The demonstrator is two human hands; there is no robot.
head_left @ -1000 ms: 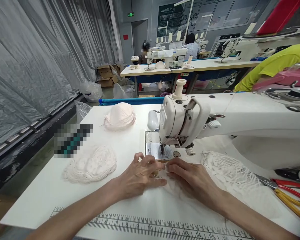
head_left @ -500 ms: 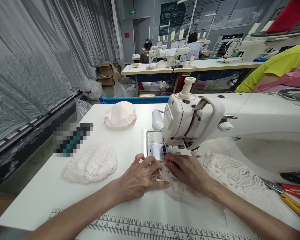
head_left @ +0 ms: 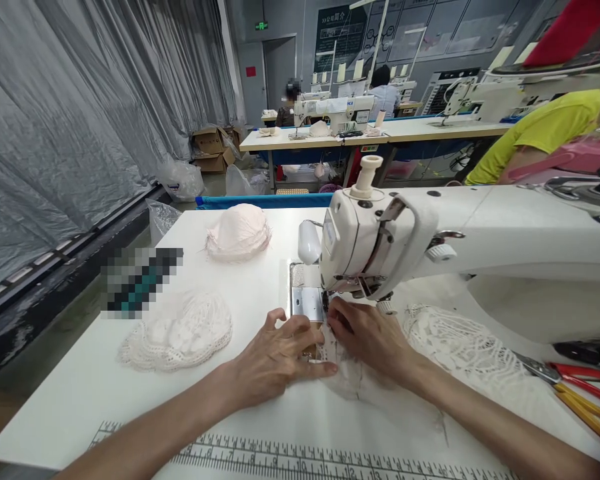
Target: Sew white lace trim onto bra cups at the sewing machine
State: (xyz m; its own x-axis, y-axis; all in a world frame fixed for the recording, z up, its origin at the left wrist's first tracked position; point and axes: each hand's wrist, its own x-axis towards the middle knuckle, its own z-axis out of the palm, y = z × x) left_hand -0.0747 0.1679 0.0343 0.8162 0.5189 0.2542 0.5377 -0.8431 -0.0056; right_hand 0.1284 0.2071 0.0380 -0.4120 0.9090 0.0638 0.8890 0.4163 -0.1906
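Note:
A white sewing machine stands on the white table. A small piece of white lace lies in front of its needle plate. My left hand lies on the lace's left edge, fingers spread and pressing down. My right hand pinches the lace right at the presser foot, fingertips almost under the needle. The lace between my hands is partly hidden.
A lace pile and a pale pink cup stack lie to the left. More lace and red and yellow scissors sit at right. A printed ruler runs along the front edge. Other people work at machines behind.
My right hand has slid forward with the lace up to the presser foot. The left hand stayed nearly in place beside it.

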